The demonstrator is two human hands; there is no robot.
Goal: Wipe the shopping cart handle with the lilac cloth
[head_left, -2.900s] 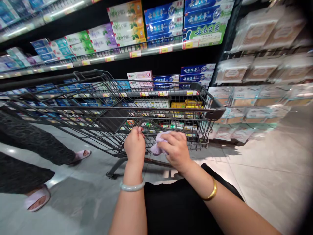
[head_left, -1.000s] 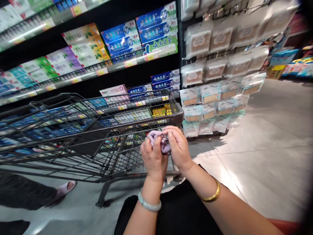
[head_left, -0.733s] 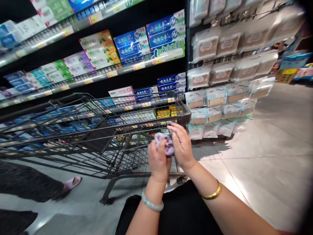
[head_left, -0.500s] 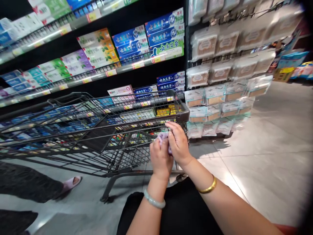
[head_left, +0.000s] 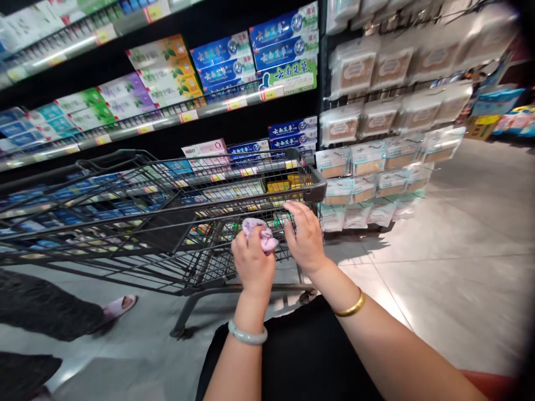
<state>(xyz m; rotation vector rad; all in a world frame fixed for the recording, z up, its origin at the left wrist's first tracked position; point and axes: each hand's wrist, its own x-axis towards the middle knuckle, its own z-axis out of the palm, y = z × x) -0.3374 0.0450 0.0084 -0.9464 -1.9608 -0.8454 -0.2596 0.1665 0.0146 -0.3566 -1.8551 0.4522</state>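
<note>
Left hand (head_left: 253,262) grips a crumpled lilac cloth (head_left: 268,240) between thumb and fingers, before the shopping cart (head_left: 167,229). Right hand (head_left: 306,236) is open, fingers slightly curved, just beside the cloth, apart from it.

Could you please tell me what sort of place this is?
Most likely a supermarket or a similar shop. A wire cart stands beside shelves of stacked boxes, price tags line the shelf edges, and rows of packets hang to the right.
</note>
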